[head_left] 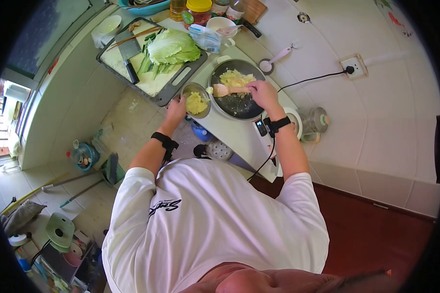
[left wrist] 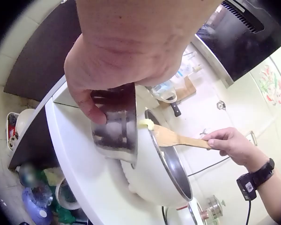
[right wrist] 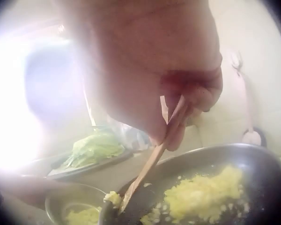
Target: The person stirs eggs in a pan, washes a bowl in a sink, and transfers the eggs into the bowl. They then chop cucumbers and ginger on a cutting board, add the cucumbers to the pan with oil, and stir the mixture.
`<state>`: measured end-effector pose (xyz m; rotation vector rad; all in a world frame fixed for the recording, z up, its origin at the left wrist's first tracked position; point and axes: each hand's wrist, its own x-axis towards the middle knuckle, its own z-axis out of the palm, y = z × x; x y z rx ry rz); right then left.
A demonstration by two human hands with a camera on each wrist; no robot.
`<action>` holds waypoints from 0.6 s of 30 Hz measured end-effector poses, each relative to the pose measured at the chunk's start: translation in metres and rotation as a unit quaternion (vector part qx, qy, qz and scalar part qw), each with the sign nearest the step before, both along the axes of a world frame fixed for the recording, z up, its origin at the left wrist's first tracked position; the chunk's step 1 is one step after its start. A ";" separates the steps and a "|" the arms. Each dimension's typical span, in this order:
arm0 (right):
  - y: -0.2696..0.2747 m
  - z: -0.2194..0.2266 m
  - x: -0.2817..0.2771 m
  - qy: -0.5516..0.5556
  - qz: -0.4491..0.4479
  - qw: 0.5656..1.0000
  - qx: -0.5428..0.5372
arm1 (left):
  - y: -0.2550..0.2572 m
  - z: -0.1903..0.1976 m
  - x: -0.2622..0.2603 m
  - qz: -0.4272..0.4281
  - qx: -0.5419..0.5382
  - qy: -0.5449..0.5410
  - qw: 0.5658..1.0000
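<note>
The left hand (head_left: 176, 110) grips the rim of a metal bowl (left wrist: 114, 136) holding yellow food (head_left: 196, 103), tilted beside the pan. The right hand (head_left: 265, 95) pinches the handle of a wooden spatula (left wrist: 171, 137). The spatula's blade lies at the pan's left rim, with a yellow lump (right wrist: 113, 198) at its edge, close to the bowl. More yellow food (right wrist: 203, 194) lies in the dark pan (head_left: 230, 105), a little apart from the spatula in the right wrist view.
A tray (head_left: 156, 99) with cabbage (head_left: 173, 47) and a cleaver (head_left: 130, 71) lies left of the pan. Jars and a small white bowl (head_left: 222, 25) stand behind. A black cord (head_left: 313, 79) runs to the wall socket. A glass jug (head_left: 316, 120) stands at right.
</note>
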<state>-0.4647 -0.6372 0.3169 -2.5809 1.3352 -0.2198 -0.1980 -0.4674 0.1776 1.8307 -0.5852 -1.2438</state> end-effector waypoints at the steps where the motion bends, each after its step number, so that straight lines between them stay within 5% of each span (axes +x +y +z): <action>1: 0.008 0.010 0.002 0.003 0.002 1.000 0.000 | -0.002 -0.003 -0.003 0.007 -0.015 -0.035 0.999; 3: 0.026 0.031 0.009 -0.011 0.049 0.994 -0.093 | -0.004 -0.007 -0.004 0.015 -0.030 -0.067 0.997; 9: 0.061 0.077 0.022 -0.014 0.066 0.986 -0.153 | -0.001 -0.022 -0.001 0.007 -0.047 -0.063 0.997; 13: 0.038 0.057 0.002 -0.012 0.023 0.984 -0.178 | 0.004 -0.034 0.002 0.015 -0.043 -0.094 0.995; 17: 0.009 0.017 -0.027 0.040 -0.069 0.992 -0.100 | 0.013 -0.088 0.010 0.077 -0.051 -0.051 0.994; 18: 0.001 0.013 -0.036 0.037 -0.093 0.993 -0.060 | 0.019 -0.073 0.008 0.074 -0.053 -0.050 0.995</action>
